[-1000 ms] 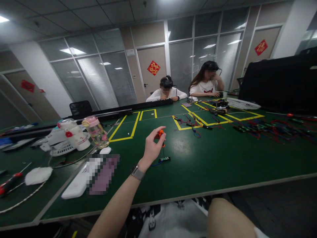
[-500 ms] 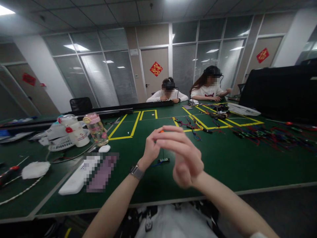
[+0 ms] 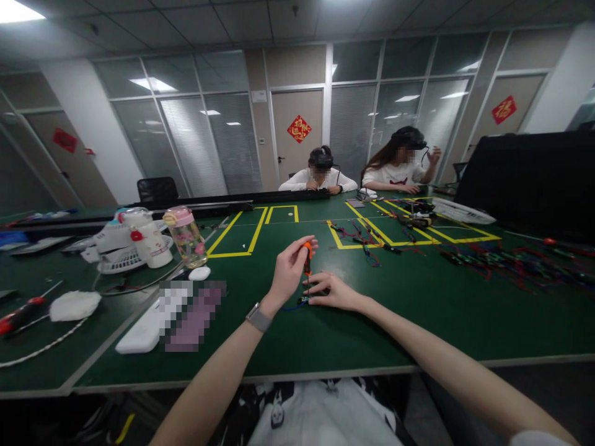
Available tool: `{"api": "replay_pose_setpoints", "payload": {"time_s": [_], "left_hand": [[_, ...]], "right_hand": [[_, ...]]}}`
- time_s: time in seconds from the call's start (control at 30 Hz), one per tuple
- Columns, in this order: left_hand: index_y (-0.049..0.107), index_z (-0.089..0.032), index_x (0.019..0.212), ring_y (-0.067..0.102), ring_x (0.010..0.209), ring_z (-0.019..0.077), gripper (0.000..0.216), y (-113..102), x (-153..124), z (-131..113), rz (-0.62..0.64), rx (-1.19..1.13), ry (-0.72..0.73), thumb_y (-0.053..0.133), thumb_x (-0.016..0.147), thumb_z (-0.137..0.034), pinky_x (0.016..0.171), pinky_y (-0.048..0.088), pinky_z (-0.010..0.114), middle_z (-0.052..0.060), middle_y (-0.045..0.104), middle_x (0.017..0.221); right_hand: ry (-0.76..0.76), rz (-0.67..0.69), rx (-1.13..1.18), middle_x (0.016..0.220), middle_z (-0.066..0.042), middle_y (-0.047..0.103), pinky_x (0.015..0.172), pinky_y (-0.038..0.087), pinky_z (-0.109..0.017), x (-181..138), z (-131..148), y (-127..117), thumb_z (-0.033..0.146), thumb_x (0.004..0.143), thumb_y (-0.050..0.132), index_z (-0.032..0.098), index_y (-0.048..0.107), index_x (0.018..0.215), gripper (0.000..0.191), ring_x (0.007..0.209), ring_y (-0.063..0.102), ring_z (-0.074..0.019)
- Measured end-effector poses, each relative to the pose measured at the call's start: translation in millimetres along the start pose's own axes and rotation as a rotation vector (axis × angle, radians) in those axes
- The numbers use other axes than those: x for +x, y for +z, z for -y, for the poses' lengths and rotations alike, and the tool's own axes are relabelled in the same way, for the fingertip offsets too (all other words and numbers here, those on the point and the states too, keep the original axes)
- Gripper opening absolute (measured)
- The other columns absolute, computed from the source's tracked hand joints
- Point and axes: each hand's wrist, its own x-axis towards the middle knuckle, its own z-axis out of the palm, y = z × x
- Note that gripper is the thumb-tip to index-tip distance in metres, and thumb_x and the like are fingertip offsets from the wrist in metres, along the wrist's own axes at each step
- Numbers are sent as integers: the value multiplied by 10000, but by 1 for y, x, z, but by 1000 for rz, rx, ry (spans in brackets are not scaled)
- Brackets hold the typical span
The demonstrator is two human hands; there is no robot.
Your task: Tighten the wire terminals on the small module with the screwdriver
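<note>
An orange-and-black screwdriver [image 3: 307,257] stands upright in my left hand [image 3: 289,269], whose fingers are closed round its handle. The thin shaft points down to a small circuit board [image 3: 304,300] on the green table, and a blue wire [image 3: 290,308] runs out from the board's left side. From the right, my right hand [image 3: 335,292] reaches in low, thumb and a finger at the board's right end, holding it against the table. Its upper fingers are beside the screwdriver shaft. The right fingertips partly cover the board.
On the left lie a white phone-like slab [image 3: 144,331], a purple slab [image 3: 198,319], a pink-lidded bottle [image 3: 186,238] and a red-black screwdriver [image 3: 21,316]. Wired boards are heaped [image 3: 511,263] at right, near a black screen [image 3: 534,179]. Two people sit across the table [image 3: 418,322].
My right hand has come down from above the screwdriver's top to the board. My left hand now grips the screwdriver's handle. A co-worker at the right has raised a hand.
</note>
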Motion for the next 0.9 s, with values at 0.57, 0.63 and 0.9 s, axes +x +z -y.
{"api": "replay_pose_setpoints", "payload": {"time_s": [0.57, 0.63, 0.9], "left_hand": [[658, -197, 1182, 656, 961, 172, 301, -2, 2, 2, 20, 97, 57, 473, 979, -321, 797, 538, 275, 90, 644, 1162], [650, -177, 1188, 669, 993, 198, 316, -3, 3, 2, 19, 16, 18, 496, 965, -339, 813, 554, 303, 110, 653, 1199], [718, -178, 993, 626, 737, 121, 197, -6, 7, 1, -69, 76, 22, 666, 847, -300, 663, 534, 227, 35, 639, 901]], "right_hand": [[74, -18, 285, 1081, -116, 736, 1019, 452, -456, 1, -5, 1, 485, 689, 798, 209, 790, 875, 333, 1085, 647, -265], [66, -19, 285, 1079, -118, 736, 1015, 454, -453, 1, -4, 1, 479, 695, 796, 206, 790, 890, 335, 1081, 648, -261], [92, -18, 285, 1091, -120, 728, 984, 475, -448, 1, -4, 1, 487, 693, 794, 205, 797, 851, 323, 1058, 650, -262]]}}
